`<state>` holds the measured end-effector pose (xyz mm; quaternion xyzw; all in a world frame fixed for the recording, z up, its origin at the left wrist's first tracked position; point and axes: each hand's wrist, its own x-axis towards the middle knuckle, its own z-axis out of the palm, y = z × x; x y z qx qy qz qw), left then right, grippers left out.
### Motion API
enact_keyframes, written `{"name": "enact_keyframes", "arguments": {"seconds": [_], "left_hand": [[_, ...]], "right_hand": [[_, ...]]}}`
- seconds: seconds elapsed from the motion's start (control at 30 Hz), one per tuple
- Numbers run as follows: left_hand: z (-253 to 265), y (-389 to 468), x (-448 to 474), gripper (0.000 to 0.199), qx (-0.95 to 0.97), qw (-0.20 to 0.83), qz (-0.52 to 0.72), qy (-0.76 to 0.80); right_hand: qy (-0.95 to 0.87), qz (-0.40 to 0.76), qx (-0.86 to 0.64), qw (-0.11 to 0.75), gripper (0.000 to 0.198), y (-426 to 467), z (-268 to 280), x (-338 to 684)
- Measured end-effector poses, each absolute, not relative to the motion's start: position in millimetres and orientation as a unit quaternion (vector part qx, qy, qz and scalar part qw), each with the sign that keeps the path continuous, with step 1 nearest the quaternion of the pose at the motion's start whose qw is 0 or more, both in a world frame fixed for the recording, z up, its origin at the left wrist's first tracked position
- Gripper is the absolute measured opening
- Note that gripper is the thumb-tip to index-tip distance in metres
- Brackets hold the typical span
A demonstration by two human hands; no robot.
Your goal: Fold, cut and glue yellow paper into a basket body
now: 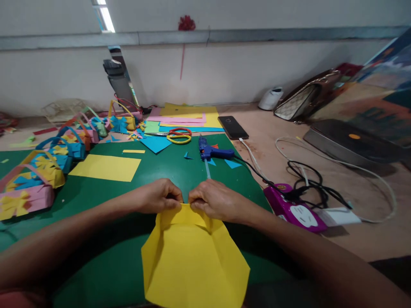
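A large sheet of yellow paper, creased and partly folded, lies close in front of me over the green mat. My left hand pinches its far edge left of the middle. Just beside it, my right hand pinches the same edge, fingers curled and thumb on the near side. The paper's sides bend upward near the hands, and its near end runs out of the picture. Beyond my right hand rests a blue glue gun with a clear glue stick in its back.
Paper baskets with flowers line the left. A yellow paper rectangle, scissors and stacked coloured paper lie beyond my hands. A phone, a purple power strip, cables and a dark case are at right.
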<state>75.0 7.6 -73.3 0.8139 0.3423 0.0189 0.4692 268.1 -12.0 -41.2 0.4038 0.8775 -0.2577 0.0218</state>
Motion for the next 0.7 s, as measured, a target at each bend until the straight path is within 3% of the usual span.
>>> {"name": "enact_keyframes", "arguments": {"seconds": [0.3, 0.7], "left_hand": [[-76.8, -1.8, 82.4, 0.015, 0.772, 0.504, 0.100, 0.375], [-69.1, 5.7, 68.5, 0.018, 0.779, 0.486, 0.109, 0.380]], "right_hand": [[0.858, -0.302, 0.410, -0.063, 0.019, -17.5, -44.7, 263.5], [0.833, -0.330, 0.441, -0.043, 0.016, -17.6, -37.6, 278.5]]}}
